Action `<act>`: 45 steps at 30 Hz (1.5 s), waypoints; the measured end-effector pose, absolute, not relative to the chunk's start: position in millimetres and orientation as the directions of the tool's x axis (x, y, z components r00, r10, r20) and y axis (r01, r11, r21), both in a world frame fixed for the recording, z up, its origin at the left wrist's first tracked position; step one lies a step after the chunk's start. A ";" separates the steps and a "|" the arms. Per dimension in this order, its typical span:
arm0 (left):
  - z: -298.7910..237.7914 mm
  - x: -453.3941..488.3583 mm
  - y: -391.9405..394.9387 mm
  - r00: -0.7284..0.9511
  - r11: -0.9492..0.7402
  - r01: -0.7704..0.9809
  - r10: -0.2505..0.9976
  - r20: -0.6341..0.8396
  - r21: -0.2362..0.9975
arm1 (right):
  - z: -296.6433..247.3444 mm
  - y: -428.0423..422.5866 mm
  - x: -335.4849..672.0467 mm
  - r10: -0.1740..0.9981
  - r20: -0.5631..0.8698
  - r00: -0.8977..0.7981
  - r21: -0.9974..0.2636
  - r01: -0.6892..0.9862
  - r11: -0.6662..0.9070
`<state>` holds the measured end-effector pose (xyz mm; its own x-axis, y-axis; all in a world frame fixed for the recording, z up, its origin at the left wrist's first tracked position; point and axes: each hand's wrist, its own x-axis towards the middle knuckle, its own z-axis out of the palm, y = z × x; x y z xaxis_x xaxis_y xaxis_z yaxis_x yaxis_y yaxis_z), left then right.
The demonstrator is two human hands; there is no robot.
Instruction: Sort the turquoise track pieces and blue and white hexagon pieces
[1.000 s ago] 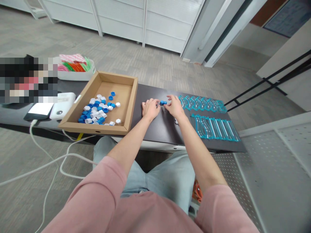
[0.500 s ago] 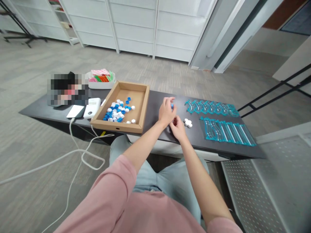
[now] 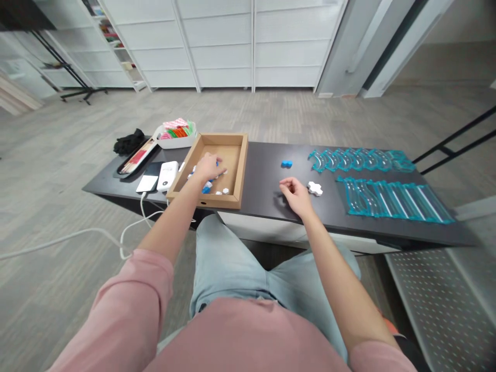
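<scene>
My left hand (image 3: 207,168) is inside a shallow cardboard box (image 3: 243,170), over small white and blue hexagonal pieces (image 3: 206,189). Its fingers are apart, and part of the pile is hidden beneath it. On the dark table my right hand (image 3: 296,197) rests with fingers curled together near the thumb; whatever may be between them does not show. Just right of it lies a cluster of white hexagonal pieces (image 3: 315,188). A short joined group of blue pieces (image 3: 287,164) sits a little beyond the right hand.
Two rows of clear teal-edged track-like parts (image 3: 360,160) occupy the table's right side. Left of the box are a white power bank (image 3: 168,176), a phone (image 3: 149,177) with a cable, a black tray (image 3: 137,159) and a white container (image 3: 179,135) of colourful items.
My left hand has gone from beside the right hand leftward into the box. The blue group now shows uncovered on the table. My right hand stays near the white cluster.
</scene>
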<state>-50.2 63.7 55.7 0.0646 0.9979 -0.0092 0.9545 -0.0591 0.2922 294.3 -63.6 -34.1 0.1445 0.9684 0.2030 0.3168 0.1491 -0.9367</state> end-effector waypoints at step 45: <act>-21.1 100.0 -62.9 0.386 -0.348 0.385 0.902 0.194 0.855 | -23.4 -80.8 287.9 0.921 0.307 0.240 -0.846 0.513 0.148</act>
